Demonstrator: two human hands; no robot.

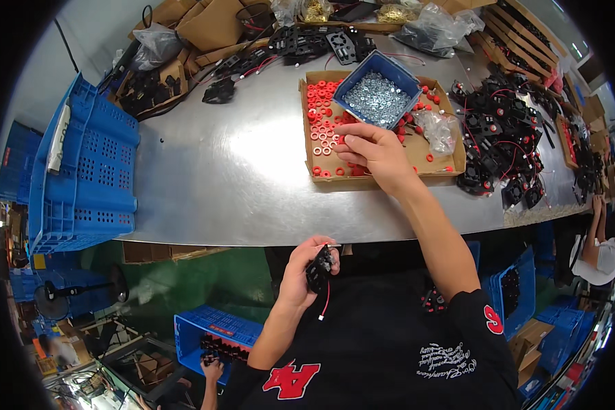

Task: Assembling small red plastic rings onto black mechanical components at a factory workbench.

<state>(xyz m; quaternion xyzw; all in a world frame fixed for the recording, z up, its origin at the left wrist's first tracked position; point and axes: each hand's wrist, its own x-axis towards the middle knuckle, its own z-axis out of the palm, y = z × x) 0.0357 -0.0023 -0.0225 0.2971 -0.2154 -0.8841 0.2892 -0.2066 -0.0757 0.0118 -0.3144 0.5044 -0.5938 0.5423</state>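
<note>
Left hand (299, 272) holds red-wired black plastic part (317, 270) near metal surface's (205, 184) front edge, likely freeing right hand (383, 157): grip narrow over brown cardboard tray (342, 184), can't tell if holding.

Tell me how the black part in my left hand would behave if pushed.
The black part looks like hard plastic, so probably stiff. Its thin red wire, dangling free, likely flops. Fitting within the left hand, it is probably light.

The shiny metal bench (205, 184) carries a shallow cardboard tray (451, 154), a heap of black fan units (497, 130) just right of it, and black plastic parts (297, 44) toward the back.
</note>
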